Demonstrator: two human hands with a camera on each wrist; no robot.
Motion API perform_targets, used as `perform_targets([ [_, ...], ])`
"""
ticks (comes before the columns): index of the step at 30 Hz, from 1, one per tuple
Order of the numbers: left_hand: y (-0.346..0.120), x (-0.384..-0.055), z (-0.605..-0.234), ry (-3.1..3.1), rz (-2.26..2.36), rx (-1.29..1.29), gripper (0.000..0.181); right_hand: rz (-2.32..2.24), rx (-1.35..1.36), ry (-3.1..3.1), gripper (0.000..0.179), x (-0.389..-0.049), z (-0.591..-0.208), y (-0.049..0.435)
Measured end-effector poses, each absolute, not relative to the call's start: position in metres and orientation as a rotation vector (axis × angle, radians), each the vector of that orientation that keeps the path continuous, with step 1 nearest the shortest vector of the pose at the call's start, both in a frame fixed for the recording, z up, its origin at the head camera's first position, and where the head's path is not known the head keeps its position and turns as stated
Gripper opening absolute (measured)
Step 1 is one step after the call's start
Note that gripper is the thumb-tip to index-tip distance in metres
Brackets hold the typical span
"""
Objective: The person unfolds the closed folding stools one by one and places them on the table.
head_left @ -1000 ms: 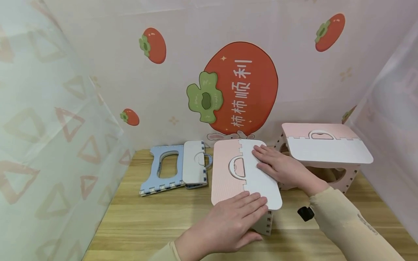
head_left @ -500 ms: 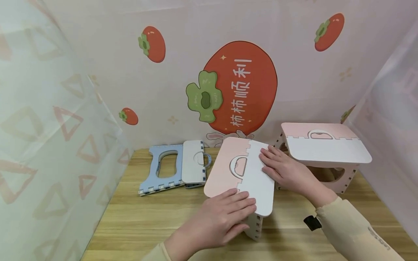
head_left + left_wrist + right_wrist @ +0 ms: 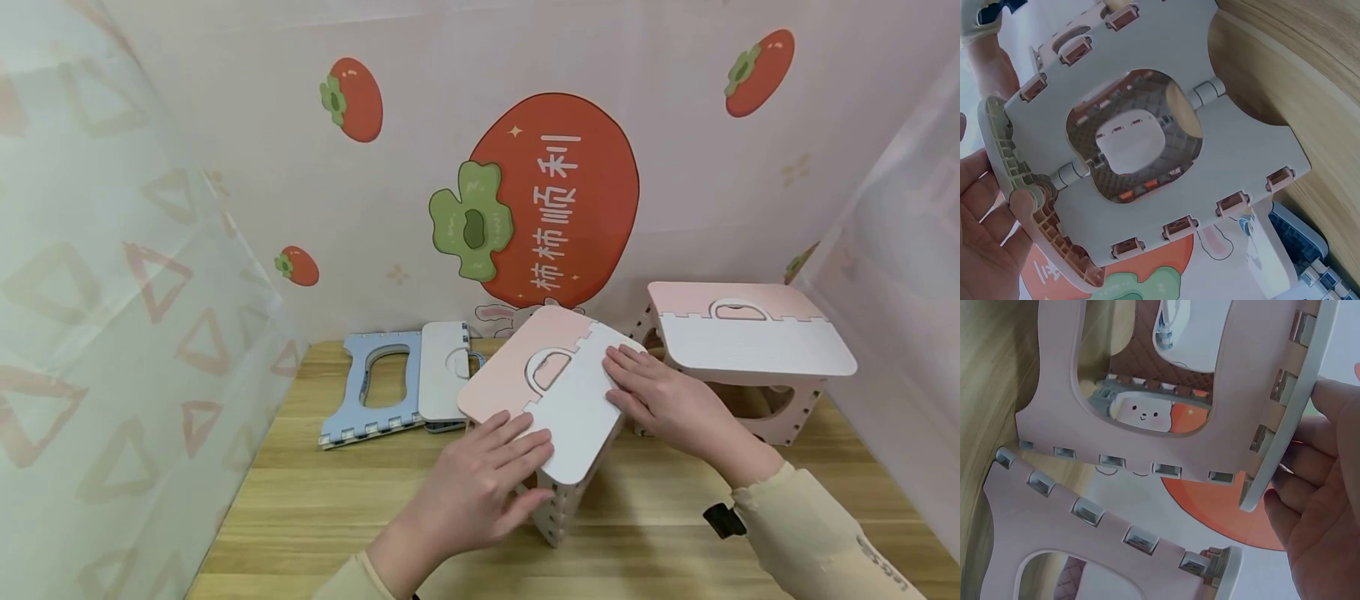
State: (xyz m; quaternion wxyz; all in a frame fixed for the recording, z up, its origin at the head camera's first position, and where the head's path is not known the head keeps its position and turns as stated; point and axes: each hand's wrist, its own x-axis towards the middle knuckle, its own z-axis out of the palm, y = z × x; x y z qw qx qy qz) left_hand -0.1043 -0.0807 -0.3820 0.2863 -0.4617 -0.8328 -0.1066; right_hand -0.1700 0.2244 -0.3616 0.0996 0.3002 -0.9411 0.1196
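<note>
A folding step stool [image 3: 553,421] with a pink-and-white top stands unfolded and slantwise on the table in the head view. My left hand [image 3: 486,477] lies with extended fingers over the near white edge of its top. On the far right corner of the same top, my right hand [image 3: 663,398] rests its straight fingers. The left wrist view shows the stool's pale end panel [image 3: 1160,219] with an oval opening, the left hand [image 3: 988,228] at the top's edge. In the right wrist view, a pink leg panel [image 3: 1057,375] fills the middle beside the right hand [image 3: 1325,512].
A second pink-and-white folding stool [image 3: 757,346] stands unfolded at the back right, close to the first. To the left, a blue-and-white folding stool [image 3: 442,379] lies collapsed on the wooden table [image 3: 322,525]. A printed backdrop [image 3: 675,167] encloses the table.
The middle stool has turned clockwise, its near end swinging left and its far end right. My left hand has moved left with it, while the right has shifted slightly right.
</note>
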Motion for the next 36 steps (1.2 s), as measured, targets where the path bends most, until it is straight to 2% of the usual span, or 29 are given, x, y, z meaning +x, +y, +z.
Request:
perform_targets([
  [18, -0.085, -0.108, -0.382, -2.344, -0.374, -1.047, 0.061, 0.310, 0.988, -2.625, 0.050, -0.164, -0.365, 0.228],
  [34, -0.084, -0.108, -0.386, -2.232, -0.320, -1.031, 0.050, 0.262, 1.062, -2.461, 0.041, -0.155, -0.363, 0.227],
  [36, -0.084, -0.109, -0.387, -2.211, -0.313, -1.039, 0.050, 0.253, 1.060, -2.436, 0.044, -0.153, -0.362, 0.227],
])
